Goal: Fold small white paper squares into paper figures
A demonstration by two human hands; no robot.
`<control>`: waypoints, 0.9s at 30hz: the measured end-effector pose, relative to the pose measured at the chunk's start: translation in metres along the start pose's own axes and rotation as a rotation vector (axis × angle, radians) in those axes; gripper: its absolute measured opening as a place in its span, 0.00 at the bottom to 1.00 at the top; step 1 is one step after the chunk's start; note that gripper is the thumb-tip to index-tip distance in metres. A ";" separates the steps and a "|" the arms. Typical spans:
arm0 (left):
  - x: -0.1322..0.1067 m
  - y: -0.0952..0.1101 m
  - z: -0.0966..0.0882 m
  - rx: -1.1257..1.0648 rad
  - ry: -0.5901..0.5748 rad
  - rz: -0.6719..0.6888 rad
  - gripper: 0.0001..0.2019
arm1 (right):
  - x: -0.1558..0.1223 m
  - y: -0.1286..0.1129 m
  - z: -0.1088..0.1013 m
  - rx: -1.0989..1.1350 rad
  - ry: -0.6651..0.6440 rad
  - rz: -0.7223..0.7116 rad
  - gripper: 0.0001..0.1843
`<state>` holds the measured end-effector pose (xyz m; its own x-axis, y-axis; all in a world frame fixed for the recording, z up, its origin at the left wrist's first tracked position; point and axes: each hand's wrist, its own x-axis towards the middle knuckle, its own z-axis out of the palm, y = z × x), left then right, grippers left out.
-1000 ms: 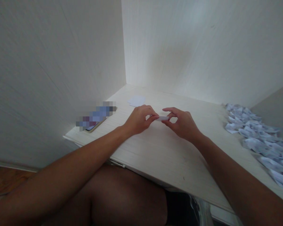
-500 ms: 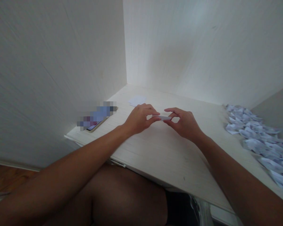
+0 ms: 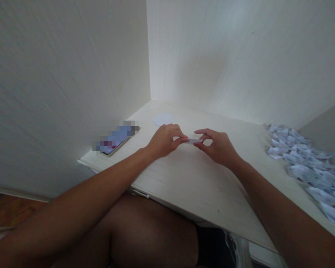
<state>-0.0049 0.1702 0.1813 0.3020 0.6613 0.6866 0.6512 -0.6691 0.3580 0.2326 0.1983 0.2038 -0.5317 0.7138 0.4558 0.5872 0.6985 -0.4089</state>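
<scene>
Between my hands, just above the white tabletop (image 3: pixel 184 178), is a small narrow piece of white paper (image 3: pixel 194 141). My left hand (image 3: pixel 166 139) pinches its left end between thumb and fingers. The right end is held by my right hand (image 3: pixel 216 147), thumb below and a finger against it, with the index finger raised off the paper. Whether the piece is folded I cannot tell. Beyond my left hand lie some flat white paper sheets (image 3: pixel 163 119), partly hidden by that hand.
A phone (image 3: pixel 117 139) with a partly blurred screen lies at the table's left edge, by the side wall (image 3: pixel 72 74). Along the right side spreads a pile of many folded white paper pieces (image 3: pixel 304 160). A back wall (image 3: pixel 226 56) closes off the far side.
My left thumb and fingers have closed more tightly on the paper's left end. My right hand has hardly moved, and the view has shifted very slightly.
</scene>
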 end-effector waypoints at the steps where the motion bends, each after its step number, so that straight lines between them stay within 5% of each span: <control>1: 0.000 -0.001 0.000 -0.029 0.005 0.000 0.06 | 0.000 0.000 0.000 -0.002 0.004 0.001 0.18; 27: -0.003 -0.002 0.003 -0.104 0.030 0.010 0.09 | 0.000 0.002 0.003 0.024 -0.004 -0.016 0.17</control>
<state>-0.0052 0.1709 0.1762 0.2865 0.6448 0.7086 0.5716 -0.7086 0.4137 0.2317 0.2000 0.2010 -0.5435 0.7024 0.4595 0.5638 0.7111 -0.4201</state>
